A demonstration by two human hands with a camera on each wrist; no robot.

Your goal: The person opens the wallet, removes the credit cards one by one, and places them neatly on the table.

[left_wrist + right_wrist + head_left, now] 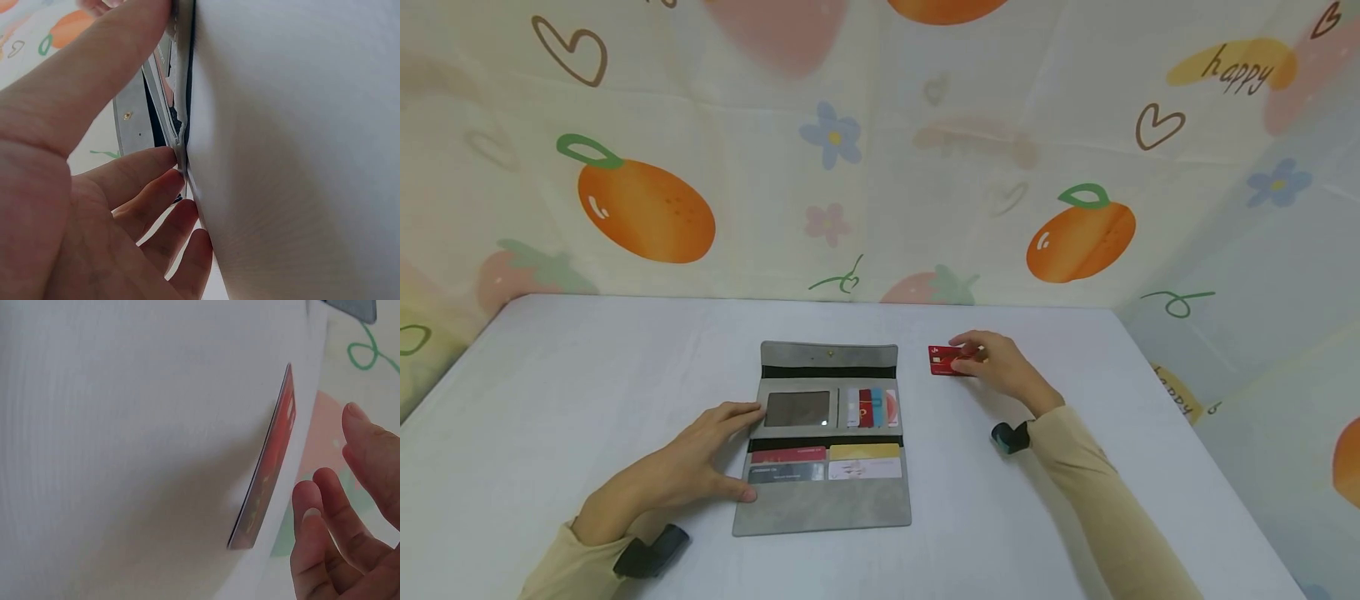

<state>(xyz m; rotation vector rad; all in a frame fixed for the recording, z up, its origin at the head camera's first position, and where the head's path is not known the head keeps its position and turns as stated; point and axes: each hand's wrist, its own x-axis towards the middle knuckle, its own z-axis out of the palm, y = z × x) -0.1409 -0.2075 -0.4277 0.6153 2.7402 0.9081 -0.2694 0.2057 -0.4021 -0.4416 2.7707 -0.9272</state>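
A grey long wallet (820,508) lies unfolded on the white table. My left hand (673,471) rests at its left edge, thumb low and fingers higher up; the left wrist view shows these fingertips along the wallet's edge (134,119). To the right of the wallet, a red bank card (942,361) lies flat. Over its right part is my right hand (1000,364), fingers loosely bent. In the right wrist view a gap shows between these fingertips and the card (265,469). Red (788,455), yellow (864,451), dark (786,473) and white (865,470) cards fill the wallet's lower slots.
Above those slots are a window pocket (798,409) and a pocket with several narrow coloured card edges (867,408). The wallet's snap flap (805,355) points toward the back. A fruit-patterned cloth (760,208) hangs behind the table (587,358).
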